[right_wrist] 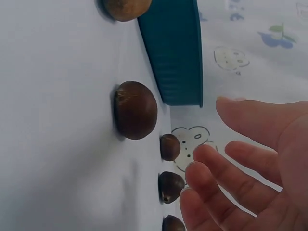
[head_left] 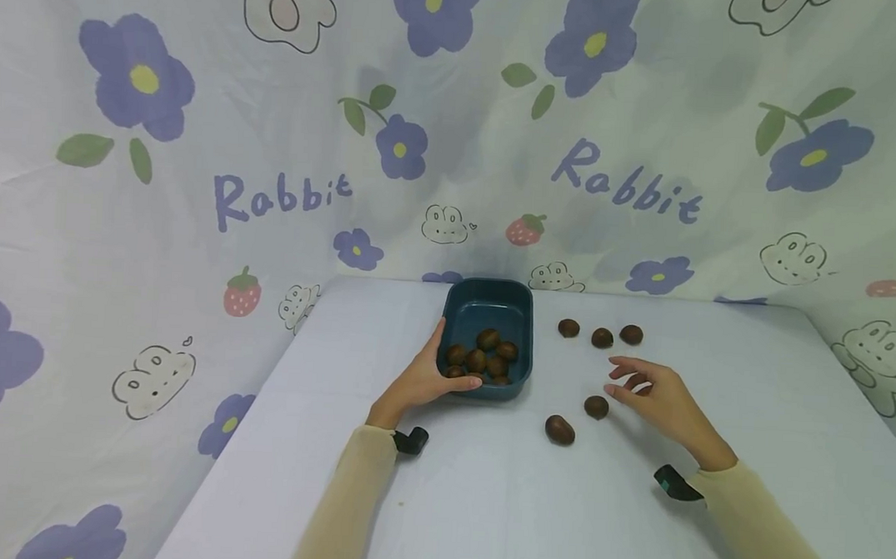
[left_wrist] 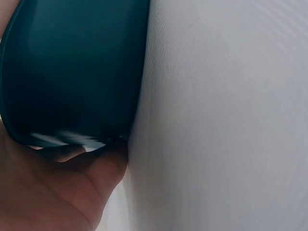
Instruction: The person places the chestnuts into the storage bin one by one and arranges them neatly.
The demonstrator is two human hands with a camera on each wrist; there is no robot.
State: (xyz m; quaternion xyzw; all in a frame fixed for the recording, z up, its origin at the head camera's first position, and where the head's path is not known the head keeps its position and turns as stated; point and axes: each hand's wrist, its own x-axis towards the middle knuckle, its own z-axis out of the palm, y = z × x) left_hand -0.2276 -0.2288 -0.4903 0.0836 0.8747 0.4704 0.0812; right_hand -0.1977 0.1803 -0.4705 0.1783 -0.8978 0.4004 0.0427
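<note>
A dark teal plastic box [head_left: 488, 294] stands on the table, with several brown chestnuts [head_left: 488, 340] heaped in its near half. My left hand [head_left: 423, 377] grips the box at its near left corner, thumb along the front and fingers against the left side. To the right, my right hand [head_left: 656, 397] hovers with nothing in it, its fingers loosely bent and spread apart. Just left of its fingertips lies one chestnut [head_left: 596, 407]. A larger chestnut [head_left: 560, 430] sits nearer the front. In the right wrist view, a chestnut [right_wrist: 136, 110] rests on the cloth beyond the thumb.
Behind the right hand, three more chestnuts lie in a loose row: one on the left [head_left: 569, 328], one in the middle [head_left: 602, 338], one on the right [head_left: 631, 334]. White cloth [head_left: 476, 497] covers the table. A printed curtain [head_left: 453, 163] hangs along its back and sides.
</note>
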